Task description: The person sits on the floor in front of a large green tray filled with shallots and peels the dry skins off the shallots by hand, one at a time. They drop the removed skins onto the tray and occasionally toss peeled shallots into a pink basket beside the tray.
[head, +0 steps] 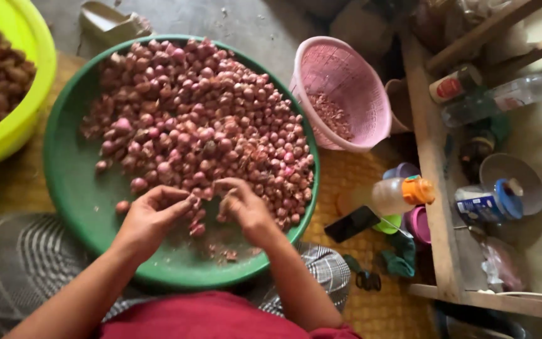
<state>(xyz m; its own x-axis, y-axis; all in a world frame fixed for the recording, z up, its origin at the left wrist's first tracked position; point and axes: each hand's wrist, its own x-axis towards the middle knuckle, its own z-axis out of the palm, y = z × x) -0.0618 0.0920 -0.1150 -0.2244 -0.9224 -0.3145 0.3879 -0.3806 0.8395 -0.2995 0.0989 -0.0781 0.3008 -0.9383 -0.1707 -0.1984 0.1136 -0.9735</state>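
Shallots (208, 119), small, papery-skinned, round green plastic basin (70, 182), both hands (202, 213) peeling

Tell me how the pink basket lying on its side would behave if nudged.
The pink basket would probably roll or rock, since it lies on its round wall. It looks like thin mesh plastic, so likely light and slightly flexible. The few peelings inside might spill out.

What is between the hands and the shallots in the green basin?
Nothing visible. The left hand and right hand are already at the near edge of the shallots inside the green basin.
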